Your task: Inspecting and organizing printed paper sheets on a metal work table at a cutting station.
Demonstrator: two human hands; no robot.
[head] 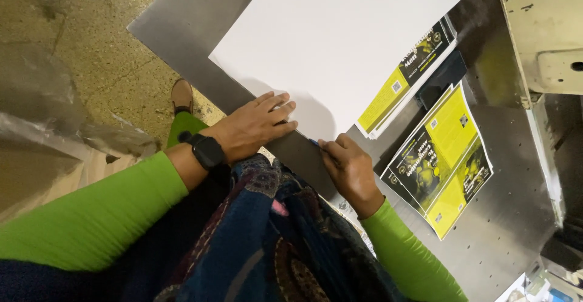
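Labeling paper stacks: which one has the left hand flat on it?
The big blank white stack. The left hand presses its near corner; the two yellow-and-black printed stacks lie to its right, untouched. The right hand holds something blue at its edge.

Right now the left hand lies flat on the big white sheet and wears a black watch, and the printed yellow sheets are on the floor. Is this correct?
Not quite. The head view shows the printed yellow sheets lying on the grey metal table, not on the floor. The rest holds: the left hand lies flat on the big white sheet and wears a black watch.
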